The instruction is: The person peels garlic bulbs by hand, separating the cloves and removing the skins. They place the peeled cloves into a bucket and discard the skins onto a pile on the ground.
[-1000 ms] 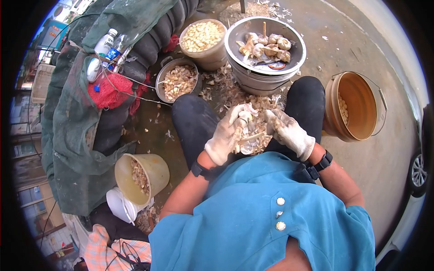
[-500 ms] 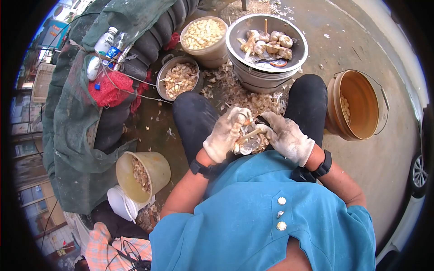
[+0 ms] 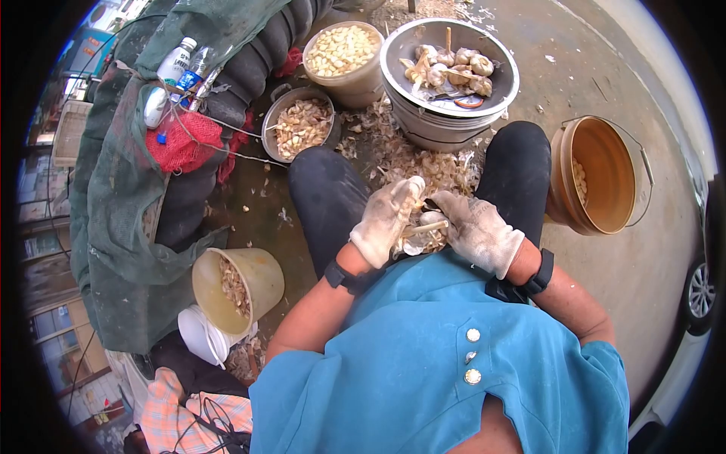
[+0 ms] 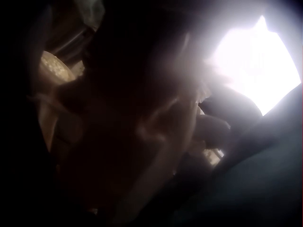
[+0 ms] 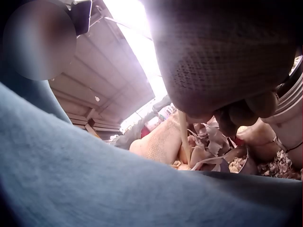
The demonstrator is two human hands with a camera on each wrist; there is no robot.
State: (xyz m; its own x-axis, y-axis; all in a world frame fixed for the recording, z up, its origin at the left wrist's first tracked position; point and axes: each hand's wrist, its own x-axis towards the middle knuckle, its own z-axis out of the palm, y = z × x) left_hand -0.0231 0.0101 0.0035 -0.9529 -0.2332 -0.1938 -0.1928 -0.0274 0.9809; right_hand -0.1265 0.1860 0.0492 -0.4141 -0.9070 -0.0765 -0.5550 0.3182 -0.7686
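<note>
Both hands wear whitish work gloves and meet between the person's knees. In the head view the left hand (image 3: pixel 387 221) curls round a garlic bulb with a pale stalk (image 3: pixel 425 228), its papery skin partly loose. Opposite it the right hand (image 3: pixel 480 233) has its bent fingertips at the same garlic and pinches it. The right wrist view shows the stalk (image 5: pixel 183 135) standing up beside loose papery skins (image 5: pixel 213 142), with the right glove (image 5: pixel 222 66) close above. The fingertips hide most of the bulb. The left wrist view is mostly dark.
Ahead, a grey basin (image 3: pixel 503 76) of garlic bulbs sits on a bucket. Peeled cloves fill a tub (image 3: pixel 367 89); a pot (image 3: pixel 269 144) holds unpeeled cloves. An orange-brown bucket (image 3: pixel 612 181) stands right, a tipped cream bucket (image 3: pixel 265 284) left. Skins (image 3: pixel 439 166) litter the ground.
The left hand's fingers have curled in more, and the right hand has turned inward over the garlic. The hands are closer together at the bulb. The stalk has swung slightly.
</note>
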